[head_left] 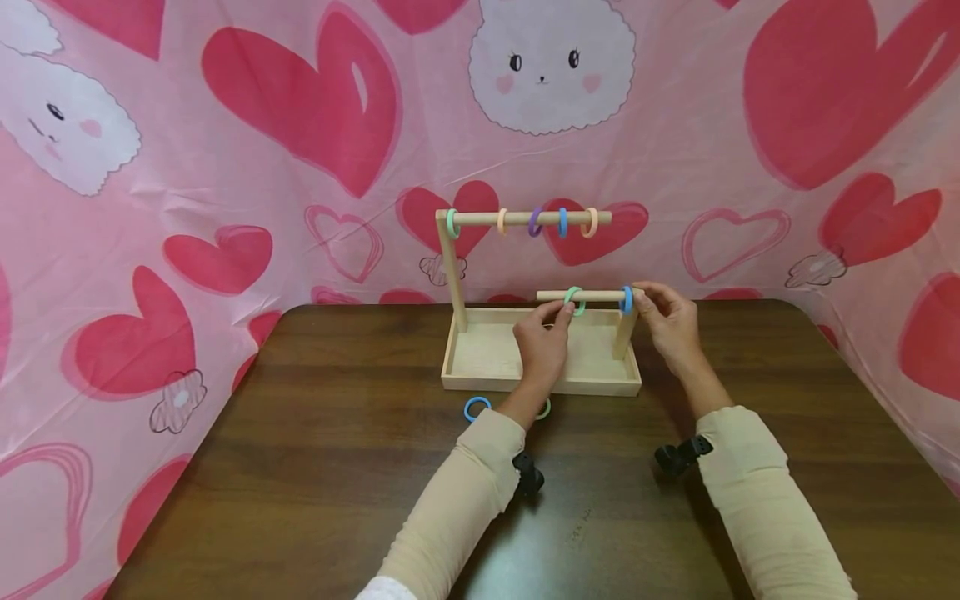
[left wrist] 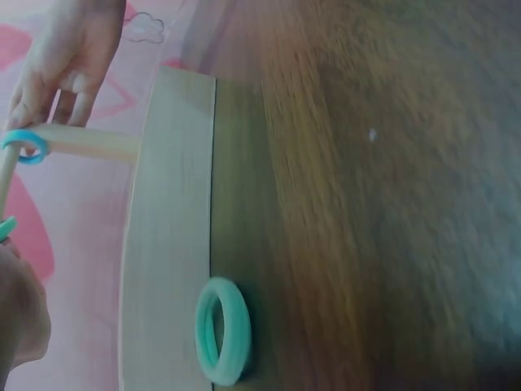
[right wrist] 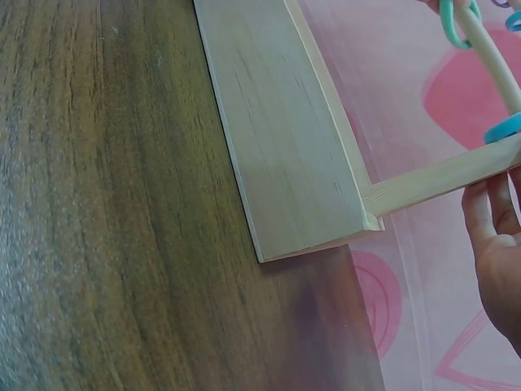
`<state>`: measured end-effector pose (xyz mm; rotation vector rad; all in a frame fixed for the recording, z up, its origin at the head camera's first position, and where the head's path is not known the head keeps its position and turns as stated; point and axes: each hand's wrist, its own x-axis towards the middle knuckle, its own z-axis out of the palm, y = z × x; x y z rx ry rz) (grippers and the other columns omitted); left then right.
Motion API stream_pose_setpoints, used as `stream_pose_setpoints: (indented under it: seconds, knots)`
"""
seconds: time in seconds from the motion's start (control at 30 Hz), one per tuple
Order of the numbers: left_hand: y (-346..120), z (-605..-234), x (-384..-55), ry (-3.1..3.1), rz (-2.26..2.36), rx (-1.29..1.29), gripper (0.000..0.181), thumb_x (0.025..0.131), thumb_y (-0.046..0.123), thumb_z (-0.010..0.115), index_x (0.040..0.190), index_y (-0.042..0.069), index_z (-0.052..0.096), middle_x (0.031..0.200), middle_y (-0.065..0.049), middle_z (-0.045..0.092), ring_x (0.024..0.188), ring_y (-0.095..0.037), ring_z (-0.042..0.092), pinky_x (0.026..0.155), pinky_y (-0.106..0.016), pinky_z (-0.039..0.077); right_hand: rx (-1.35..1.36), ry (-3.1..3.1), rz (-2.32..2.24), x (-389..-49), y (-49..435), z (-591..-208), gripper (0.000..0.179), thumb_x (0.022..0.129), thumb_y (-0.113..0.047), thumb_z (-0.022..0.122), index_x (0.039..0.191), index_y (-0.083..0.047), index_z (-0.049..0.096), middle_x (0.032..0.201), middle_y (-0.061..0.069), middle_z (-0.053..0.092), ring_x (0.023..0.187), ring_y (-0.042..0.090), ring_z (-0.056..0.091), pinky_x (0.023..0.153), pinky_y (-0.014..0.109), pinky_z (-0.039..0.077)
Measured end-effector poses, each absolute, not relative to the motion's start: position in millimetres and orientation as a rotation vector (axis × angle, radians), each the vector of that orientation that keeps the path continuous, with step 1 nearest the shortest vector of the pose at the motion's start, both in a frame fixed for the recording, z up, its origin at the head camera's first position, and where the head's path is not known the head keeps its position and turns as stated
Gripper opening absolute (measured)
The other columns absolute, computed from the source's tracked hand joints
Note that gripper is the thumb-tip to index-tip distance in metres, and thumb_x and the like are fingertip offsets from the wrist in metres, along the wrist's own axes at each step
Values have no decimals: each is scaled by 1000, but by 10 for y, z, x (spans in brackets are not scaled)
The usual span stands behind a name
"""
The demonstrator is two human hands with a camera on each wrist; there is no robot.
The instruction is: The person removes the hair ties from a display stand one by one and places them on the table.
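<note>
My left hand (head_left: 542, 346) pinches a light green ring (head_left: 572, 290) that hangs around the lower bar (head_left: 600, 296) of a wooden stand. To its right, a blue ring (head_left: 628, 291) is on the same bar, close to the short post (head_left: 623, 337). My right hand (head_left: 672, 325) grips the top of that post, thumb and fingers at its end. On the upper bar (head_left: 480, 218) hang several rings: a green ring (head_left: 451, 234), a purple ring (head_left: 533, 225), a blue ring (head_left: 562, 225) and two peach ones.
The stand's shallow tray (head_left: 480, 360) sits on a dark wooden table (head_left: 337, 450). In front of it lie a blue ring (head_left: 467, 408) and a green ring (left wrist: 236, 334), partly behind my left arm in the head view. A pink heart-patterned cloth (head_left: 247, 167) hangs behind.
</note>
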<state>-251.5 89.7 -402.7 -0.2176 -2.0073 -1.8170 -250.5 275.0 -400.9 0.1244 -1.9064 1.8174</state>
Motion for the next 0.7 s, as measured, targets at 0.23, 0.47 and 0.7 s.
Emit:
stream_pose_setpoints:
  seconds: [0.23,0.47,0.7]
  knots:
    - [761,-4033,-2530,-1992,-1800,-177,18,93,15,75,101,-1,79,95,-15,80,79,-23,73,67,-15,54,125,-1910,1819,-2472,2728,-3968,23,97,6,58,116,19,62,85,-23,71,76,-8,61,69,8,51]
    - [620,-4040,-2542,-1973,-1800,-137,19,92,14,76,100,-2,79,95,-17,79,82,-26,75,70,-20,58,141,-1871,1829,-2450,2688,-3944,18,96,9,59,110,15,67,84,-21,73,76,-7,62,68,9,53]
    - [493,-4028,-2551,-1951,-1822,-117,19,92,14,76,101,-3,79,94,-19,79,82,-26,74,69,-15,53,181,-1785,1781,-2521,2719,-4045,17,94,9,63,108,18,68,85,-20,75,76,-7,65,67,8,53]
